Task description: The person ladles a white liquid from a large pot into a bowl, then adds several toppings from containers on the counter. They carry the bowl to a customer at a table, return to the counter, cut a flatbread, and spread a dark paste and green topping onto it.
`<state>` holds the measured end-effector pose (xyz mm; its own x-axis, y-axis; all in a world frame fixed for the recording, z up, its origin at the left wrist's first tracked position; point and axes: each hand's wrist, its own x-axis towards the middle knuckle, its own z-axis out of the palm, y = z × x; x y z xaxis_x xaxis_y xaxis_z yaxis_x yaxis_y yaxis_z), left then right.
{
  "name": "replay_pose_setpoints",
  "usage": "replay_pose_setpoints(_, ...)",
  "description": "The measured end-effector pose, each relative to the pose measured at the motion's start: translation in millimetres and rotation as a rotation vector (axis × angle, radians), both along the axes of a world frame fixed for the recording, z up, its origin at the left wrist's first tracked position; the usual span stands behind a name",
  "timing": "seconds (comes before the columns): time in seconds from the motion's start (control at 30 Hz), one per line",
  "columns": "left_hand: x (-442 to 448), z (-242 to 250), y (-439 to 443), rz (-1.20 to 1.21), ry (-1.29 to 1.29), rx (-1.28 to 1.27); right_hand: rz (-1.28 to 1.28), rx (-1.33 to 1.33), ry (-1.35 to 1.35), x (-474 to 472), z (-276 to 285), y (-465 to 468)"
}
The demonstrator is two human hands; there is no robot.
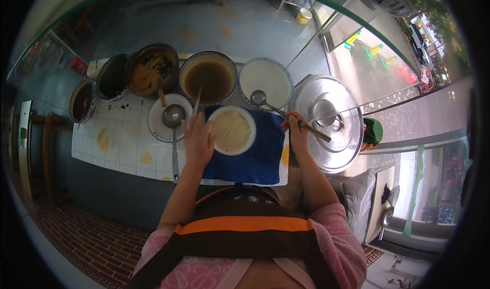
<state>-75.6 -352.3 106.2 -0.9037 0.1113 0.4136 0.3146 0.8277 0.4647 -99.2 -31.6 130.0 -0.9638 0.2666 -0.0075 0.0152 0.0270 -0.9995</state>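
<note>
My right hand grips the long handle of a small ladle. The ladle's head is over the near side of a bowl of white liquid. Spread fingers show on my left hand, which seems to hold nothing. It is beside a white bowl filled with a pale, smooth food; whether the fingertips touch the rim, I cannot tell. Under that bowl lies a blue cloth. To the left, a large metal ladle rests in a shallow white bowl.
Along the back stand a bowl of brown liquid with a utensil handle, a dark pot of brown paste and further bowls. A round metal lid covers a vessel at right. A glass pane rises beyond the tiled-pattern tabletop.
</note>
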Motion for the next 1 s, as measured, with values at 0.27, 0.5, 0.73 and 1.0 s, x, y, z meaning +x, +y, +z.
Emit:
replay_pose_setpoints(0.27,47,-19,8,-0.057,-0.144,0.578,0.122,-0.031,-0.085,48,5,-23)
replay_pose_setpoints(0.5,51,-78,0,0.18,-0.412,1.093,0.265,0.25,0.098,78,-18,-53)
replay_pose_setpoints(0.73,19,-108,16,0.252,-0.529,1.459,0.549,1.079,0.482,94,-7,-44)
replay_pose_setpoints(1.0,-11,-100,52,0.488,-0.651,1.502,0.163,0.943,0.403,31,-17,-19)
